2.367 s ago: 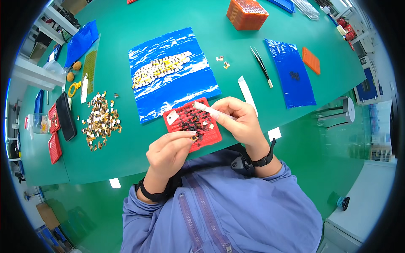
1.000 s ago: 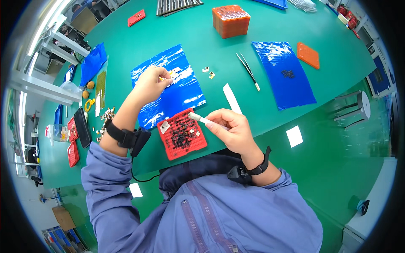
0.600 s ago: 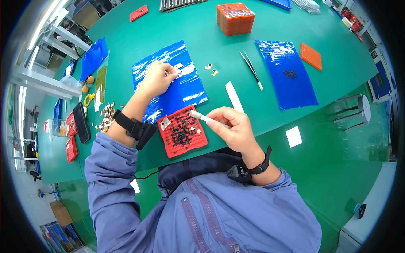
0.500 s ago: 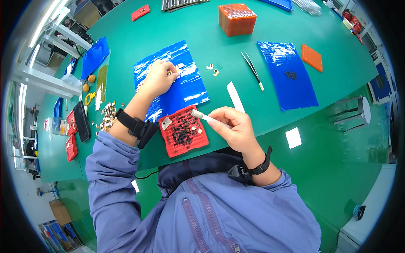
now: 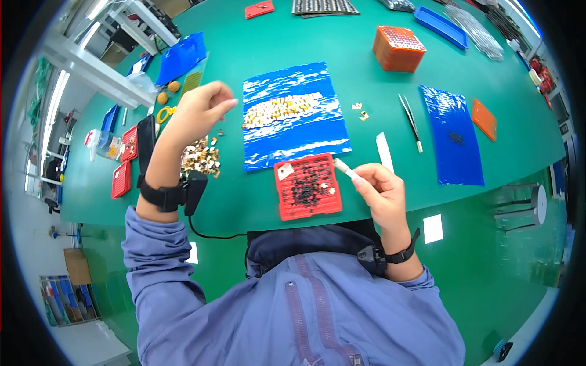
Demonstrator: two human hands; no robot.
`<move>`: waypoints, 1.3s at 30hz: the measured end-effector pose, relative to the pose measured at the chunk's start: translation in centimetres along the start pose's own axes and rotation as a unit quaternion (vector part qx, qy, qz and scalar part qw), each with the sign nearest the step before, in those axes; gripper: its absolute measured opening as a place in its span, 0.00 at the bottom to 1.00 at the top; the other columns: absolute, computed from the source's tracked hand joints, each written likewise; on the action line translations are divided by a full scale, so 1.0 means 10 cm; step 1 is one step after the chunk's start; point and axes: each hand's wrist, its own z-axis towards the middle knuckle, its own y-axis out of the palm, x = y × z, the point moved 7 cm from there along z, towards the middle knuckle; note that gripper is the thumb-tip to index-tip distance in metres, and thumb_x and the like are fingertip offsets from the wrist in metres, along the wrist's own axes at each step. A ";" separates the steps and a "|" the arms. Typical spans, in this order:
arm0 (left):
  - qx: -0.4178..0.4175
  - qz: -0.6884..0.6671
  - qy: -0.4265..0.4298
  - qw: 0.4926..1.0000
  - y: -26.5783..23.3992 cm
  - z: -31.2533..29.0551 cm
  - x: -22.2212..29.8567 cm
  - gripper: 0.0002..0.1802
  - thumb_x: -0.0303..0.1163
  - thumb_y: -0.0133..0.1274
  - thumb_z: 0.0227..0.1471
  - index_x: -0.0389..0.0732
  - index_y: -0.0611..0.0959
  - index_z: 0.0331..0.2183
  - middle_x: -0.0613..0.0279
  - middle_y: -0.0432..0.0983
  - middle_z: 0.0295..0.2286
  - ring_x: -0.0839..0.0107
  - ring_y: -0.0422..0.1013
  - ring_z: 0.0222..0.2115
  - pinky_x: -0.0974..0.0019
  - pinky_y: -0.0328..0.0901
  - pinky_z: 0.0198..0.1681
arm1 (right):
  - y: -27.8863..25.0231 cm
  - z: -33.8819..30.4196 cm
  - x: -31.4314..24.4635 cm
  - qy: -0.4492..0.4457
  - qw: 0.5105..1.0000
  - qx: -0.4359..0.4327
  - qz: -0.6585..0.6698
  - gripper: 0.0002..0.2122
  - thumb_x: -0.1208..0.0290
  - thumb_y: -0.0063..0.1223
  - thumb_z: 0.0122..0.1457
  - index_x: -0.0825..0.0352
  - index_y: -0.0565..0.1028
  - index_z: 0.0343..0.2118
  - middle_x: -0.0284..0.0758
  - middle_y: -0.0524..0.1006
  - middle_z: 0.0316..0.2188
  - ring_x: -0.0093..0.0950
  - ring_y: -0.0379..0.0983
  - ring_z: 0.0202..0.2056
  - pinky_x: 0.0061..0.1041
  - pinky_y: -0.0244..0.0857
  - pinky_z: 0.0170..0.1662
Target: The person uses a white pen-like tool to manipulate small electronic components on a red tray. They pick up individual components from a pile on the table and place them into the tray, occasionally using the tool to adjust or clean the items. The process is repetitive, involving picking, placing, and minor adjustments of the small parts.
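My left hand point(image 5: 198, 116) hovers left of a blue sheet point(image 5: 296, 143), above the table. Its thumb and fingers are apart, and I see nothing between them. Rows of small white and gold pieces point(image 5: 282, 110) lie on that sheet. Below the hand is a loose heap of similar small parts point(image 5: 200, 157). My right hand point(image 5: 386, 194) is closed around a slim white stick point(image 5: 345, 168) with a pale, thicker tip. This tip points at the upper right corner of a red tray point(image 5: 287, 209), which holds many small black parts point(image 5: 305, 190) and a few white scraps.
A white strip point(image 5: 384, 152) and tweezers point(image 5: 411, 124) lie to the right, near two loose small pieces point(image 5: 364, 115). Beyond them are another blue sheet point(image 5: 455, 165) with dark bits and an orange tray point(image 5: 484, 119). Orange stacked trays point(image 5: 398, 52) stand farther back. Yellow scissors point(image 5: 165, 114) lie left.
My left hand has lifted off the pieces on the blue sheet and moved left, its fingers opening. The right hand still holds the white stick near the red tray. The whole view has shifted.
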 end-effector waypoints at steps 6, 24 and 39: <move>-0.028 0.094 -0.029 0.995 0.01 -0.50 -0.67 0.06 0.27 0.55 0.44 0.34 0.79 0.25 0.58 0.72 0.20 0.70 0.70 0.25 0.67 0.64 0.30 | 0.05 0.00 -0.02 0.000 0.999 -0.014 -0.033 0.03 0.80 0.50 0.55 0.72 0.73 0.32 0.23 0.70 0.20 0.08 0.56 0.20 0.11 0.45 0.21; 0.149 0.043 -0.008 0.988 0.03 -0.79 -0.66 0.06 0.27 0.51 0.48 0.36 0.71 0.26 0.57 0.70 0.18 0.62 0.67 0.18 0.64 0.60 0.23 | 0.24 0.00 -0.16 -0.056 0.987 -0.049 -0.145 0.06 0.78 0.51 0.55 0.71 0.77 0.34 0.28 0.73 0.20 0.12 0.59 0.19 0.14 0.52 0.21; -0.016 -0.750 0.034 0.660 1.18 -1.12 0.23 0.04 0.23 0.49 0.51 0.36 0.73 0.32 0.63 0.72 0.25 0.77 0.67 0.26 0.74 0.63 0.32 | 0.33 -0.03 -0.23 -0.075 0.979 -0.092 -0.164 0.05 0.78 0.57 0.50 0.69 0.77 0.31 0.31 0.74 0.22 0.18 0.66 0.23 0.17 0.58 0.25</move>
